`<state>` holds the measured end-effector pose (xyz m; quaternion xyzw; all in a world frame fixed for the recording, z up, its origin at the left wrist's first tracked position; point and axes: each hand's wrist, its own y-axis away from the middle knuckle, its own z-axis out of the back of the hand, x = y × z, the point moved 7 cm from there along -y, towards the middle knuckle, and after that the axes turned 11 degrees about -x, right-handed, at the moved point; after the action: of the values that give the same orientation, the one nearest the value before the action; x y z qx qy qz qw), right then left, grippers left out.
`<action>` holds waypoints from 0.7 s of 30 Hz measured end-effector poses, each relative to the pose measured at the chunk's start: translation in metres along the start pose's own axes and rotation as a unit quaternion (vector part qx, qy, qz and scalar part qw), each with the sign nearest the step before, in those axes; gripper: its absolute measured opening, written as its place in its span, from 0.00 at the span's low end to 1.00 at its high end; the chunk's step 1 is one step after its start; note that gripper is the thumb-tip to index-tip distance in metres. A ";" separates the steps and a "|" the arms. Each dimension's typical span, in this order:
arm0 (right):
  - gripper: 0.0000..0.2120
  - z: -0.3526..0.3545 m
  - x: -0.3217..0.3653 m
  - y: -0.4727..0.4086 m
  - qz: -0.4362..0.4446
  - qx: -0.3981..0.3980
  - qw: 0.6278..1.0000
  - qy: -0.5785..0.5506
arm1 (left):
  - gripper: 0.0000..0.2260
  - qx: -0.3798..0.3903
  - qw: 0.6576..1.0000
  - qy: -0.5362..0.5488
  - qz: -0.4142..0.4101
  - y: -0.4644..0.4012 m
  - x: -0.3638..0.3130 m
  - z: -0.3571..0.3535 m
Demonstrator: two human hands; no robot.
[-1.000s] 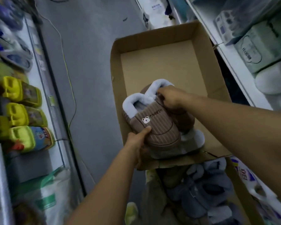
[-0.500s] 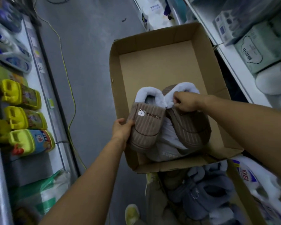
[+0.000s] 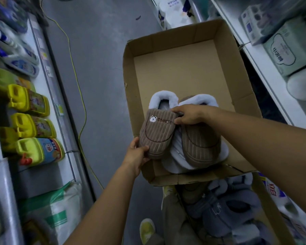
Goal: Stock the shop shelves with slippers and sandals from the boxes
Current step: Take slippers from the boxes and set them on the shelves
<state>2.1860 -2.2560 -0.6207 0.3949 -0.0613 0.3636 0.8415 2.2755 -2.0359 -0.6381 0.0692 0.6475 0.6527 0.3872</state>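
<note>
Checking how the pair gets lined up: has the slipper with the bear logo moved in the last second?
Yes. The bear-logo slipper has swung off the other slipper toward the cardboard box's left wall, now side by side, left hand at its toe.

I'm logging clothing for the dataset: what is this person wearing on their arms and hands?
Nothing shows on them. The left hand and right hand are bare, without gloves, rings or a watch. Both forearms are uncovered right to the frame edge, with no sleeve in view.
</note>
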 end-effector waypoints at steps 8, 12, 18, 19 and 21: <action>0.07 0.007 0.001 0.008 -0.045 -0.063 0.994 -0.077 | 0.29 0.023 0.997 -0.048 -0.047 0.005 -0.003 0.007; 0.04 0.015 0.000 0.037 -0.058 -0.111 0.986 -0.108 | 0.28 0.047 0.992 -0.068 -0.091 0.022 -0.010 0.008; 0.07 0.036 0.016 0.113 -0.069 -0.194 0.956 -0.208 | 0.26 0.087 0.980 -0.098 -0.153 0.066 -0.016 0.021; 0.07 0.040 0.019 0.128 -0.072 -0.206 0.952 -0.213 | 0.25 0.093 0.976 -0.105 -0.165 0.075 -0.016 0.023; 0.07 0.046 0.026 0.160 -0.080 -0.232 0.944 -0.221 | 0.25 0.106 0.969 -0.116 -0.189 0.096 -0.016 0.026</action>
<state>2.1074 -2.2064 -0.4797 0.2623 -0.2971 0.1746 0.9013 2.2614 -2.0115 -0.5411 0.0616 0.6648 0.4829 0.5666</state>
